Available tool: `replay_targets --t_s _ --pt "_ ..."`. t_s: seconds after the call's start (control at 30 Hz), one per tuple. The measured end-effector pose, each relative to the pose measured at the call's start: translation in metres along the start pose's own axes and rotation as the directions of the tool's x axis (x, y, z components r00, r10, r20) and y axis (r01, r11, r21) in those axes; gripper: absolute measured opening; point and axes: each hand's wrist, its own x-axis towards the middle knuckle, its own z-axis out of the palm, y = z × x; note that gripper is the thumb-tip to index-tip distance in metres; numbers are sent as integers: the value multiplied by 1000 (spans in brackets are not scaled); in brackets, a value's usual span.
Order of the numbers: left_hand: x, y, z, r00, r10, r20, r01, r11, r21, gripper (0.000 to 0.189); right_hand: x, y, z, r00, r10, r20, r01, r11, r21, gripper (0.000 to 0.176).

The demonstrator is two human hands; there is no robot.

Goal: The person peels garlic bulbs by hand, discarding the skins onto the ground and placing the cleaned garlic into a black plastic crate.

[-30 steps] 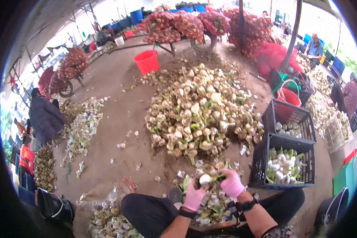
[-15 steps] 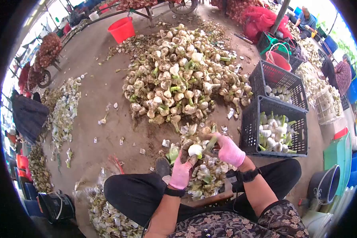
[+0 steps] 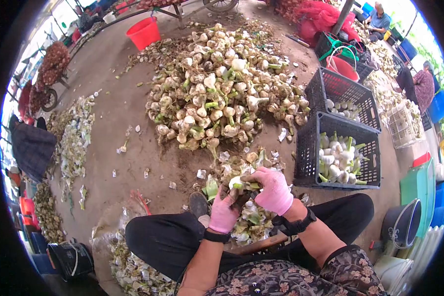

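My left hand (image 3: 225,209), in a pink glove with dark fingertips, is closed around a white garlic bulb (image 3: 236,182) above the ground between my knees. My right hand (image 3: 271,190), gloved the same way, has its fingers pressed together at the stem side of that bulb. What the right fingers pinch is partly hidden behind them. Below both hands lie loose skins and trimmings (image 3: 254,217). Beyond them rises a large heap of garlic bulbs with stems (image 3: 212,89). To the right, a black crate (image 3: 306,165) holds cleaner white bulbs.
Behind that crate stands another black crate (image 3: 325,81) with bulbs. A red bucket (image 3: 144,34) is beyond the heap. Black buckets stand at lower left (image 3: 70,259) and lower right (image 3: 402,224). Other people sit at upper right (image 3: 379,22), right (image 3: 423,89) and left (image 3: 32,148).
My right hand has moved left and turned over the bulb, covering more of its stem. The whole view has shifted slightly.
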Motion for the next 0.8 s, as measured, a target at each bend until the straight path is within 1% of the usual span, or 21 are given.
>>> replay_targets --t_s 0.03,0.07,0.1,0.17,0.2,0.27,0.3,0.33,0.37,0.4,0.43,0.47,0.5,0.53,0.57,0.6,0.67,0.7,0.73,0.8 --pt "0 0 -2 1000 0 1 0 1000 1 35 1 0 -1 1000 -6 1 6 999 39 37" --pt "0 6 -1 994 -105 4 104 981 -164 37 2 0 -2 1000 -12 2 12 997 78 36" --pt "-1 10 -1 978 -208 25 205 924 -323 39 3 2 -2 1000 -10 0 10 997 78 36" --pt "-2 7 -7 977 -209 38 209 920 -330 37 6 7 1 1000 -4 20 2 996 91 30" --pt "-1 6 -10 978 -204 50 209 918 -338 36 6 8 1 1000 -3 18 1 996 90 30" --pt "-1 7 -11 977 -200 77 214 910 -356 38 8 10 3 1000 -8 27 6 998 55 25" --pt "-2 12 -8 967 -242 76 252 885 -392 39 10 16 5 1000 -9 27 7 999 54 25" --pt "-3 15 -5 956 -285 77 290 856 -428 41 12 25 8 999 50 3 -50 998 48 24" --pt "-5 14 0 954 -288 88 300 891 -341 41 14 30 8 994 109 -21 -108 993 43 23" --pt "-9 10 4 951 -293 97 308 918 -250 40 18 27 3 983 175 -51 -176 984 -6 22" --pt "-15 5 6 970 -230 83 237 967 -89 40 21 39 7 982 188 -36 -189 981 -46 25" --pt "-15 8 7 970 -230 84 237 967 -88 40 24 46 7 980 200 -22 -201 976 -85 28" --pt "-14 15 7 979 -182 94 181 983 19 40 21 50 5 980 200 -20 -201 976 -86 28" --pt "-13 19 7 986 -133 105 120 985 122 41 18 54 4 992 126 2 -126 992 -6 31" --pt "-9 16 7 978 -192 79 205 947 -245 41 15 51 1 998 52 21 -54 996 76 36" --pt "-6 18 9 979 -190 77 204 947 -249 41 12 45 -5 998 51 25 -53 996 73 36" --pt "-2 23 11 964 -263 26 253 889 -383 41 5 26 -20 984 74 164 -117 954 274 40" --pt "-3 22 8 962 -271 14 260 905 -338 41 6 15 -24 982 43 186 -86 970 229 39" --pt "-3 19 8 961 -277 16 265 902 -339 41 5 14 -21 981 49 187 -92 969 228 39" --pt "-2 16 8 984 -174 34 177 976 -128 40 2 15 -16 975 67 210 -110 974 197 36"
